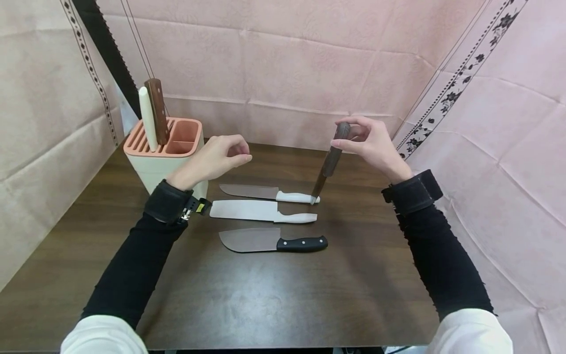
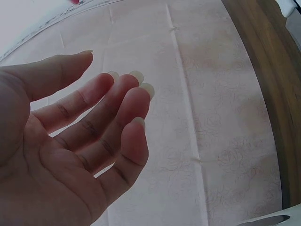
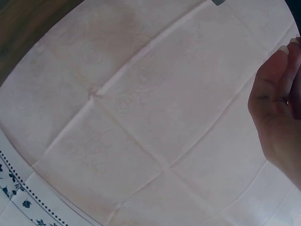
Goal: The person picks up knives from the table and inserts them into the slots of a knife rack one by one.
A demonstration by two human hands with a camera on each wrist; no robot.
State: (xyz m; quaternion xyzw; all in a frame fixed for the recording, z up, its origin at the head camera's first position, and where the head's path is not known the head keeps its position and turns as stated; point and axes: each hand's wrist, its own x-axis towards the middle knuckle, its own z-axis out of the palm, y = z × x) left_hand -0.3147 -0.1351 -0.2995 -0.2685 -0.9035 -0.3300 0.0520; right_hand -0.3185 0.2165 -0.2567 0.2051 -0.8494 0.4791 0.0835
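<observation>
My right hand [image 1: 373, 146] pinches a knife by its dark brown handle [image 1: 332, 158], between thumb and fingers. The knife is tilted, blade downward, its tip over the handle end of a white-handled knife [image 1: 295, 197] on the table; whether they touch I cannot tell. Below that one lie a white-handled cleaver [image 1: 243, 210] and a black-handled knife [image 1: 302, 244], both with blades to the left. My left hand [image 1: 212, 158] hovers beside the knife block, fingers loosely bent; its palm [image 2: 61, 160] holds nothing in the left wrist view. The right wrist view shows only part of my right hand [image 3: 275, 106].
A pale knife block [image 1: 148, 173] with an orange top stands at the table's back left. In its slots are a white-handled knife [image 1: 148, 118] and a brown-handled knife [image 1: 157, 110]. Pink cloth [image 1: 283, 73] hangs behind and along both sides of the brown table [image 1: 247, 314].
</observation>
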